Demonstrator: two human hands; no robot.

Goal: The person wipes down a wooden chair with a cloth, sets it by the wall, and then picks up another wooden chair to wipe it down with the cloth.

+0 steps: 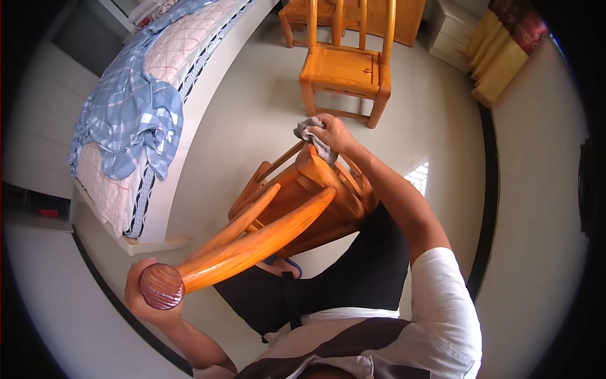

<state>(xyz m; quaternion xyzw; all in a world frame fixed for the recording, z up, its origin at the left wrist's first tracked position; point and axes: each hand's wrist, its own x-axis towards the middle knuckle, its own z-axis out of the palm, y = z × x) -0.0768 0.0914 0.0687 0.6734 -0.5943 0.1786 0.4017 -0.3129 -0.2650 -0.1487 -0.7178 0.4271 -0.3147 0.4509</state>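
Note:
A glossy orange-brown wooden chair (pixel 265 252) is tilted over in front of my body. My left hand (pixel 140 300) is closed around the near end of its back, behind a round, dark-grained wooden end (pixel 162 287). Some of those fingers are hidden by the wood. My right hand (pixel 336 134) grips a crumpled grey cloth (pixel 309 131), pressed against the far part of the same chair, near a corner of its frame. The chair's seat and other rails extend below that hand, partly covered by the back posts.
Another wooden chair (pixel 344 66) stands upright ahead, with more wooden furniture behind it. At left is a bed (pixel 173 126) with a blue checked cloth (pixel 132 107) draped over it. A yellow curtain (pixel 495 57) and a white cabinet (pixel 454 31) are at far right.

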